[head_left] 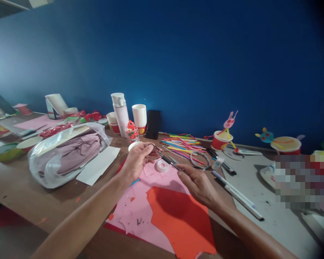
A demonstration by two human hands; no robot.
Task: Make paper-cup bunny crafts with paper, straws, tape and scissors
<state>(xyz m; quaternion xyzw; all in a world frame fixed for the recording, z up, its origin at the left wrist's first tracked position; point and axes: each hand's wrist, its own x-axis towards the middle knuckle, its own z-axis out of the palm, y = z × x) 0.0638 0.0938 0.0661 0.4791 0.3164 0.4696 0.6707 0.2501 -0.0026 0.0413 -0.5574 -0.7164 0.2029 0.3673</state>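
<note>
The right hand (193, 178) gripped a slim black pen-like tool (167, 160), its far end pointing up toward the left hand (137, 158), whose thumb and finger pinched a thin dark strand (157, 148) by that end; whether strand and tool touched was too small to tell. Both were above a pink sheet (132, 212) on the brown counter (13, 187), near a white tape roll (162, 170). An orange sheet (183, 223) overlapped the pink one on the near side. Farther off lay a spread of coloured sticks (183, 142), with a white marker (240, 196) to the right. Behind the left hand stood a pale bottle (121, 117), stacked paper cups (139, 117) and a black phone (153, 124), the last leaning against the blue wall (162, 54). A plastic bag (70, 154) holding mauve cloth lay at left.
</note>
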